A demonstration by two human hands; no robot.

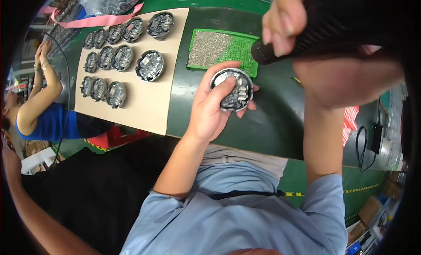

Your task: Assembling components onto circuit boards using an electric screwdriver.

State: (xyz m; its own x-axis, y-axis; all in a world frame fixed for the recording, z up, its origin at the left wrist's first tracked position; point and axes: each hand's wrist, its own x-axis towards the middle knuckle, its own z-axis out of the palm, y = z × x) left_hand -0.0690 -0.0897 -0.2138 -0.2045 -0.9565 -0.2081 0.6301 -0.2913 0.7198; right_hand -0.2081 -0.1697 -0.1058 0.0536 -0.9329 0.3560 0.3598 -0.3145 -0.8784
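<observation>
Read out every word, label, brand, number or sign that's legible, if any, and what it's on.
None can be read.
Pale label on the middle row's rightmost round module: too small.
Round module in the left hand: no lettering discernible.
Black handheld tool: none discernible.

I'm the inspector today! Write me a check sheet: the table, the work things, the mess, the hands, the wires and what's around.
Surface: dark green table, with a tan board on it
Things: rows of round units on the board; green tray with small metal pieces
Clutter: pink strip, clear plastic bag, red-checked cloth
Left hand: holds one silver-rimmed unit
Right hand: grips a black tool; blurred
Cables: black cord at left; another, with a black box, at right
Surroundings: co-worker in blue at left; cardboard box at lower right
</observation>
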